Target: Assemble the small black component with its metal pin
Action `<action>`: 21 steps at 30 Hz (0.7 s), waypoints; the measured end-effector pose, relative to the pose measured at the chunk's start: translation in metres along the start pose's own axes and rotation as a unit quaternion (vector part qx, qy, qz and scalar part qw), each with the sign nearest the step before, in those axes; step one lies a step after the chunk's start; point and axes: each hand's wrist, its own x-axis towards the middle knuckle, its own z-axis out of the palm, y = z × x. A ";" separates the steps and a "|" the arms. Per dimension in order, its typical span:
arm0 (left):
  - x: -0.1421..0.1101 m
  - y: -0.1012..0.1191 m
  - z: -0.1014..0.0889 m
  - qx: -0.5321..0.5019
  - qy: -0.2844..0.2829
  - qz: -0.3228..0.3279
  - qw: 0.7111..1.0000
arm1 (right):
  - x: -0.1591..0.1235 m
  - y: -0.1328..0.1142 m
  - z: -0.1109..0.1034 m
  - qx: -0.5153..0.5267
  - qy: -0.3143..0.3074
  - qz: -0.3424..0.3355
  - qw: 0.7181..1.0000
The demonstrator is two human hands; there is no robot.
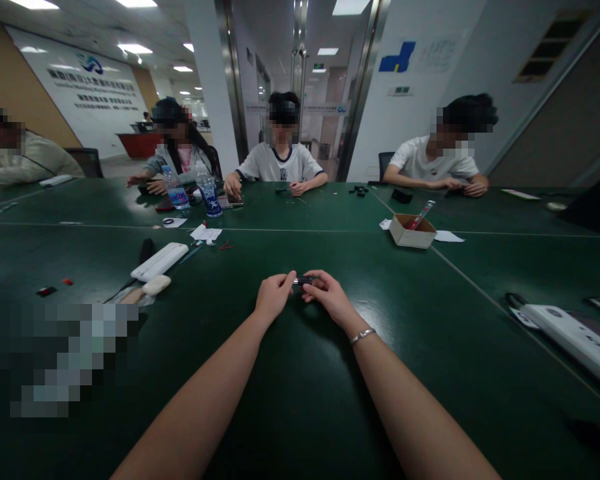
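Observation:
My left hand (274,293) and my right hand (331,297) meet above the green table. Between them is a small black stick-like thing (304,281) with a silvery part toward the left. The fingers of the left hand pinch its silvery end. On the other side, my right thumb and fingers are closed round the black part. Most of it is covered by fingers, and its exact kind is too small to make out. A silver bracelet (363,335) circles my right wrist.
White power banks (160,261) (575,333) lie left and right on the green table (300,413). A small open box (412,235) stands ahead to the right. Two bottles (209,193) (175,191) and paper scraps (207,233) are ahead left. Several people sit across the table.

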 end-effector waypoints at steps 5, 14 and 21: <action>0.000 -0.001 0.001 -0.015 -0.001 0.002 1.000 | 0.000 0.000 0.000 0.002 0.001 -0.002 1.000; 0.003 -0.005 0.003 -0.036 -0.008 0.012 0.999 | 0.000 -0.002 0.001 0.009 0.000 0.003 1.000; 0.003 -0.009 0.004 -0.062 -0.015 0.022 0.998 | 0.001 -0.001 0.000 0.015 0.002 0.005 1.000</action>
